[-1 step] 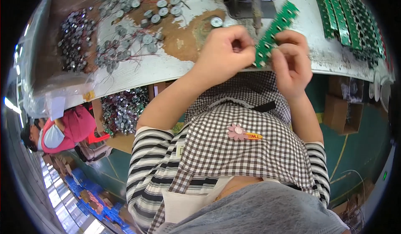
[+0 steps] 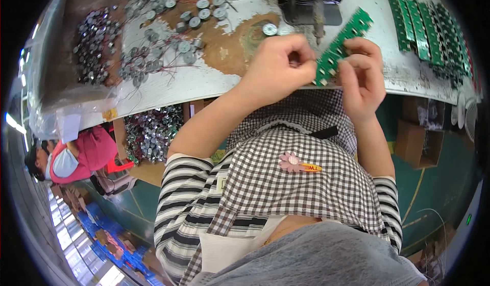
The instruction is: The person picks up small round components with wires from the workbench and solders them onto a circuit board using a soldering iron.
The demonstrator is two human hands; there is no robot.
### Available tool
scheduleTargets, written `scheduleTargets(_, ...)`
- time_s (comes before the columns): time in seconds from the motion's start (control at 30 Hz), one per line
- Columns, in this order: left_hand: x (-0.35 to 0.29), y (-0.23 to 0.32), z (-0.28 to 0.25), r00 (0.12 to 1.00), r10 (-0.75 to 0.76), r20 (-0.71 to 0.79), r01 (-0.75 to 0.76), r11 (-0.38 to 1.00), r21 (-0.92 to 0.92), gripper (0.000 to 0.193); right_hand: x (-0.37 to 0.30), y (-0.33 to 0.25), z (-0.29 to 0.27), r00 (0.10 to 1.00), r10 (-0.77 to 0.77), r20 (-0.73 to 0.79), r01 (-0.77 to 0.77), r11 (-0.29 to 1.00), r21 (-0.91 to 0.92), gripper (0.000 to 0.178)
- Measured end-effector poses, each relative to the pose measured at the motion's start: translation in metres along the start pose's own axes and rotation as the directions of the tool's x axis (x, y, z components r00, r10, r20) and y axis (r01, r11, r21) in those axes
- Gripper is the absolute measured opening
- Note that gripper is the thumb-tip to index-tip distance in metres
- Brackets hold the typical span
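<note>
A narrow green circuit board strip (image 2: 352,30), with small pale parts along it, is held slantwise over the table's near edge. Its far end points up and to the right. My right hand (image 2: 363,77) is closed on the strip's right side, thumb and bent fingers gripping it. The thumb and fingertips of my left hand (image 2: 283,66) are pinched together at the left edge of its near end; whether a small part is also between them is hidden. Just beyond my left hand lies a round silver motor-like part (image 2: 269,29). An upright soldering-iron-like rod (image 2: 318,15) stands beyond the strip.
Several round wired parts (image 2: 196,18) lie scattered at the left, beside a box of small metal parts (image 2: 97,46). A black fan (image 2: 311,0) stands at the back. Stacked green board strips (image 2: 429,33) lie right. A person (image 2: 76,156) sits at the far left.
The whole view has shifted slightly, so the table and its things appear a little lower and further right. Both hands keep nearly the same hold on the strip.
</note>
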State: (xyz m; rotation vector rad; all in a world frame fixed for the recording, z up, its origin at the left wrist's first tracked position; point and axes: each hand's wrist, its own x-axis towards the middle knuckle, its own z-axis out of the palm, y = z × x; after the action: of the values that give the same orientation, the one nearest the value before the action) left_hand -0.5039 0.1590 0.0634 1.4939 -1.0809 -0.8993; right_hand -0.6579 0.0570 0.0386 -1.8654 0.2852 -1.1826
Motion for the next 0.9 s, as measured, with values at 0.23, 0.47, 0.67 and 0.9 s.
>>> scheduleTargets(0.23,0.043,0.002,-0.076,0.743,0.668,-0.043,-0.413,0.508,0.756,0.017,-0.002,0.010,-0.002,0.993,0.116,-0.026,-0.109,0.975,0.195,0.002)
scheduleTargets(0.47,0.106,-0.001,-0.104,0.752,0.590,0.293,-0.418,0.083,0.905,0.013,-0.001,0.010,0.002,0.986,0.164,0.012,-0.163,0.966,0.199,0.003)
scheduleTargets(0.67,0.082,0.030,-0.114,0.995,0.006,-0.096,0.049,0.827,0.560,0.017,-0.003,0.015,0.001,0.990,0.142,0.007,-0.141,0.969,0.205,0.003)
scheduleTargets(0.9,-0.006,0.003,-0.063,0.991,-0.132,0.025,0.134,0.955,-0.264,0.017,-0.004,0.016,0.000,0.993,0.089,0.084,-0.104,0.974,0.199,0.005)
